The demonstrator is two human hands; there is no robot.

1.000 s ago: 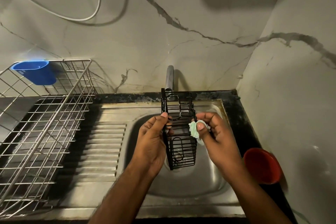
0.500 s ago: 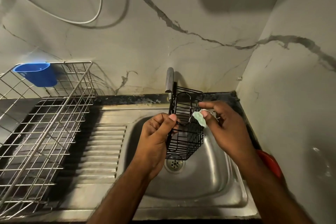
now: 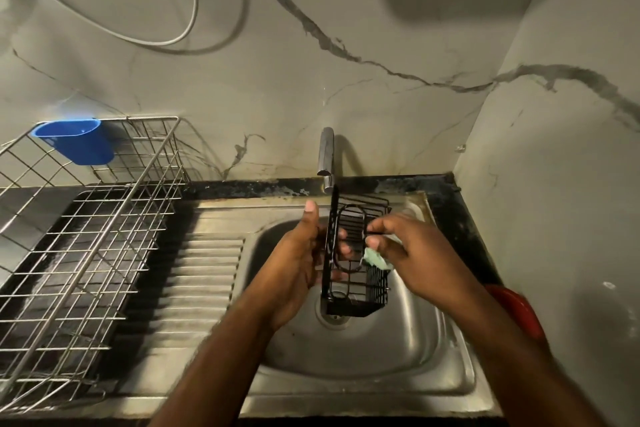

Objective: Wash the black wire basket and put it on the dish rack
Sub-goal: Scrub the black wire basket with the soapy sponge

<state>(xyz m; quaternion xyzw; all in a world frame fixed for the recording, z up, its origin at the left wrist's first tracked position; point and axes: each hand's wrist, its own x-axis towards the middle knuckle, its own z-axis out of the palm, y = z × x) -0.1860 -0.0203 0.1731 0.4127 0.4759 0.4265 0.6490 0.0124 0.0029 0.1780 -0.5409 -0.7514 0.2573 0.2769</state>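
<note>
- Marble-patterned grey wall panels (image 3: 346, 28) back a stainless steel sink (image 3: 398, 357) with a ribbed draining board (image 3: 194, 288) on its left side.
- We hold the black wire basket (image 3: 356, 267) upright over the sink bowl, directly below the chrome tap spout (image 3: 326, 156) and above the drain.
- Our left hand (image 3: 298, 263) grips the basket's left edge: the thumb points up along the frame and the fingers curl round inside the wires.
- Our right hand (image 3: 405, 246) pinches a pale green scrubbing sponge (image 3: 375, 258) between curled fingers and presses it against the basket's right side.
- We note a silver wire dish rack (image 3: 86, 236) standing well apart to the left, with a blue plastic cup holder (image 3: 74, 140) hooked on its rear rail.
- We see a red round container (image 3: 519, 312) on the dark counter at the right, partly hidden by the right forearm.
</note>
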